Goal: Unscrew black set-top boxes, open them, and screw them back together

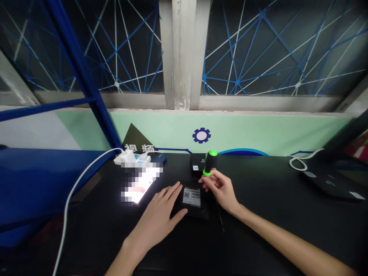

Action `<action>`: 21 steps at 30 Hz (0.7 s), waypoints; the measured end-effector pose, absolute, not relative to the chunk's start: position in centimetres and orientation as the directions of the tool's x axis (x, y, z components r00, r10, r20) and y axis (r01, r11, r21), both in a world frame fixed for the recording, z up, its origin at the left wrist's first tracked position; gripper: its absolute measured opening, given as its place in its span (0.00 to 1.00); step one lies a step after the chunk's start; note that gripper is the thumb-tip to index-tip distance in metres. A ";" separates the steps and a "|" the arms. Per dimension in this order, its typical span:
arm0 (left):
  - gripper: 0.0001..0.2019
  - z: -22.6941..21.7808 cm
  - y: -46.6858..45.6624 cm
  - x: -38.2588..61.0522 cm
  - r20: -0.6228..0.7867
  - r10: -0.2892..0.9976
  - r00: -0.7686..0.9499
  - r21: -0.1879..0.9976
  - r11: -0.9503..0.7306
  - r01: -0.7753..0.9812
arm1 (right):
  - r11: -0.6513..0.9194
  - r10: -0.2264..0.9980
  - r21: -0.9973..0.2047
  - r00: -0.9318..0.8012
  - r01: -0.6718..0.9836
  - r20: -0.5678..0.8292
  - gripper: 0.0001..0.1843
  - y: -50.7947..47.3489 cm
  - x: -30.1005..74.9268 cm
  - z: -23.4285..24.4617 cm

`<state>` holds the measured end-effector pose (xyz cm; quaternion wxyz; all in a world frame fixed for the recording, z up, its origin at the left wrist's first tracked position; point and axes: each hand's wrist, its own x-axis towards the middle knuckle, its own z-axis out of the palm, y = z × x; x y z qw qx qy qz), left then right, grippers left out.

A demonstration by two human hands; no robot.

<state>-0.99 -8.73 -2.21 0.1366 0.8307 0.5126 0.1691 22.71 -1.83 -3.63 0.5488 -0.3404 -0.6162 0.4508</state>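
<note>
A flat black device [193, 203] with a white label lies on the black table [258, 214]. My left hand [161, 216] rests flat on its left edge, fingers stretched out, thumb along its near side. My right hand [220, 188] pinches a screwdriver [209, 163] with a black and green handle, held upright at the device's far right corner. The screwdriver's tip is hidden behind the fingers.
A lit phone [140, 184] lies left of the device. Behind it sits a white power strip [130, 158] with a white cable [71, 191]. A small black box [197, 165] stands behind the screwdriver. A dark laptop-like slab [330, 178] and a coiled white cable [299, 163] lie at right.
</note>
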 end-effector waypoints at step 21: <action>0.09 0.7 -8.7 0.4 -0.341 0.926 0.160 0.280 0.263 -0.923 | 0.414 0.889 -0.910 -0.209 -0.016 0.408 0.12 -2.3 22.9 -3.3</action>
